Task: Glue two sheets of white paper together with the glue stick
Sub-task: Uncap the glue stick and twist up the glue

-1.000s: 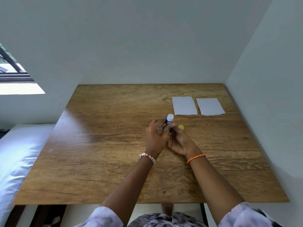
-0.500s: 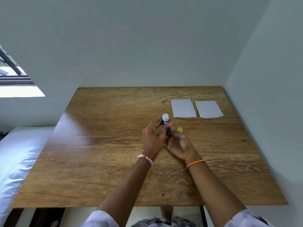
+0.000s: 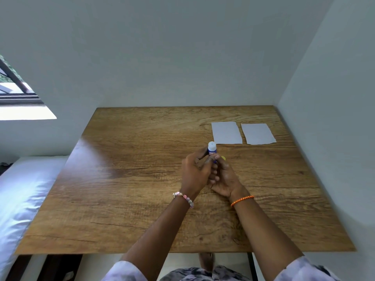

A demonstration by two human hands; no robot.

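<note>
Glue stick held over the surface

Glue stick (image 3: 212,151) stands upright, gripped by the left hand (image 3: 195,171); the right hand (image 3: 224,177) pinches its lower end. Two white paper sheets (image 3: 226,132) (image 3: 258,134) lie side by side, far right on the surface (image 3: 132,179).

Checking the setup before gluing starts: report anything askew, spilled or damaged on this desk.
Nothing is spilled or broken. The only irregularity: the two white sheets have ragged, torn-looking near edges. They lie flat, side by side, apart. Both hands hold the glue stick; its yellow cap sits on the table.
</note>
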